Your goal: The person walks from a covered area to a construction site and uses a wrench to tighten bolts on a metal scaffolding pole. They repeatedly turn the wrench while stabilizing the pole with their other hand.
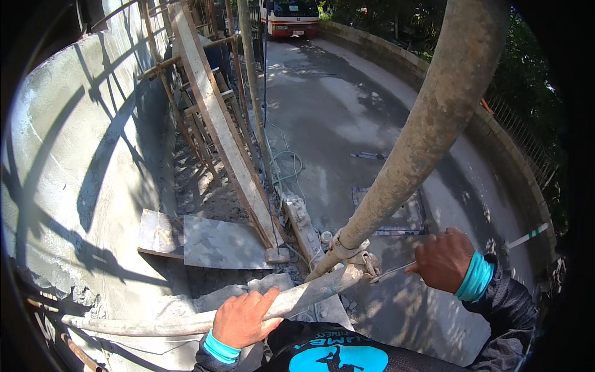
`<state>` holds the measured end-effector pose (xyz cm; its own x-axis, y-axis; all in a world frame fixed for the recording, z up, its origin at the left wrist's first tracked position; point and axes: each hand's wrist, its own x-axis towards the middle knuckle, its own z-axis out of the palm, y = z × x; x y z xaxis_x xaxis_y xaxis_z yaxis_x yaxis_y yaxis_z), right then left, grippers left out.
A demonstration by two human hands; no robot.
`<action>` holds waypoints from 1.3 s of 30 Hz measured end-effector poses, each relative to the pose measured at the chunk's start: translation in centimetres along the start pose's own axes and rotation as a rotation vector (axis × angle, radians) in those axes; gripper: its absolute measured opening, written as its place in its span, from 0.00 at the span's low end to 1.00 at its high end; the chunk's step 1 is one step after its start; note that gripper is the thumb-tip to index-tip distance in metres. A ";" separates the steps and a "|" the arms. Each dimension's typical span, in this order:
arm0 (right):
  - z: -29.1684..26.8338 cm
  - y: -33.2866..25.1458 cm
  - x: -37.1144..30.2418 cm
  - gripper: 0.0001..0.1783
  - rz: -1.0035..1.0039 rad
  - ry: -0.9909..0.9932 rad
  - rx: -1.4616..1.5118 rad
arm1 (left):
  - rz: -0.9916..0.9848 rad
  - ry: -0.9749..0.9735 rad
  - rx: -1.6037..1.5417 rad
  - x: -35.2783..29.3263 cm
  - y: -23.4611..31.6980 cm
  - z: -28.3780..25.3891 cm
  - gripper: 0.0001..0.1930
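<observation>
My left hand (pixel 243 317) is wrapped round a pale horizontal scaffold pipe (pixel 155 325) that crosses low in front of me. Its right end meets a thick, dirty upright scaffold pipe (pixel 427 124), which leans up toward the top right. A scaffold clamp (pixel 358 255) sits where the two pipes cross. My right hand (pixel 446 257) is closed on the handle of a thin metal wrench (pixel 395 271). The wrench's far end touches the clamp's bolt side; the exact fit there is too small to make out.
A long wooden beam (pixel 217 118) slopes down to a metal sheet (pixel 223 242) at left, beside a grey plastered wall (pixel 56 155). Poles stand behind it. A hose (pixel 288 164) coils near the road (pixel 328 105). A bus (pixel 292 18) stands at the far end.
</observation>
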<state>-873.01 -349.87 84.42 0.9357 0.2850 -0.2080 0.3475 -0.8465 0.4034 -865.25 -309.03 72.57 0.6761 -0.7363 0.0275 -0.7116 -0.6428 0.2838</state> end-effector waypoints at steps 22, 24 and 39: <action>4.3 -0.1 -0.1 0.27 0.117 0.371 0.226 | -0.006 0.050 -0.070 -0.8 -0.4 0.6 0.35; 3.5 0.8 0.1 0.25 0.046 0.164 0.217 | 0.026 0.113 -0.053 -0.6 -0.5 0.8 0.35; 2.7 4.8 1.2 0.14 0.083 -0.570 0.277 | -0.089 0.037 -0.041 -0.5 -0.6 2.4 0.44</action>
<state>-870.34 -354.80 83.67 0.7532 -0.0062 -0.6578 0.1750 -0.9620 0.2095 -865.61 -308.78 70.12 0.7436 -0.6677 0.0355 -0.6402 -0.6958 0.3256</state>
